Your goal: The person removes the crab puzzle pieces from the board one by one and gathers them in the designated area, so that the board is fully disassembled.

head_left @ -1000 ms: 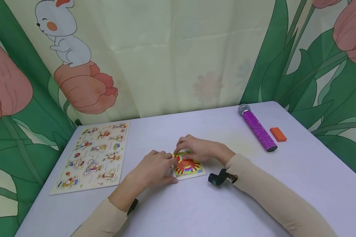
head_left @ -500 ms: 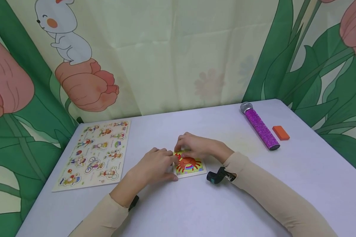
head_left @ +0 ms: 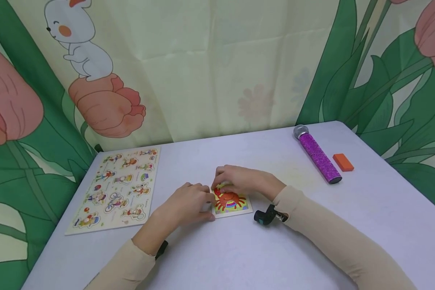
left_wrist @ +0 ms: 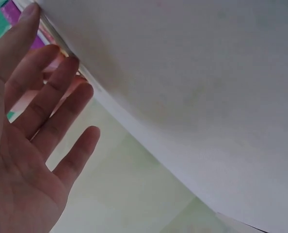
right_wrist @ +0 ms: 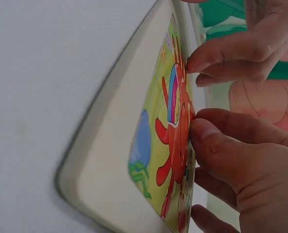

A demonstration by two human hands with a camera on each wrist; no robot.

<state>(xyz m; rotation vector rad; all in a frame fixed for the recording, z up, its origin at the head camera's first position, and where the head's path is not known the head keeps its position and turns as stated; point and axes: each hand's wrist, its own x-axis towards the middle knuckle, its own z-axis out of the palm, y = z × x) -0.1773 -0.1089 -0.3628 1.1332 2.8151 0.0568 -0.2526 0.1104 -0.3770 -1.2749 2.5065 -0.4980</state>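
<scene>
A small square crab puzzle (head_left: 232, 203) lies flat on the table, a red crab with a rainbow belly on a yellow ground within a pale border. My right hand (head_left: 241, 179) is at its upper left, thumb and forefinger pinching at the crab picture; which piece they have is hidden. In the right wrist view the thumb (right_wrist: 207, 133) and forefinger nearly meet at the picture's surface. My left hand (head_left: 188, 203) rests at the puzzle's left edge, fingertips near the crab and thumb by the lower corner. Its fingers (left_wrist: 69, 114) look loosely extended in the left wrist view.
A larger picture board (head_left: 119, 187) with several cartoon animal figures lies at the left. Towards the back right are a purple glittery microphone (head_left: 319, 157) and an orange block (head_left: 343, 162). A patterned cloth (head_left: 203, 80) hangs behind the table's far edge.
Both hands stay at the puzzle with small finger movements. My left fingertips have drawn back slightly to the left, and more of the crab's upper left shows. The head view has shifted a little.
</scene>
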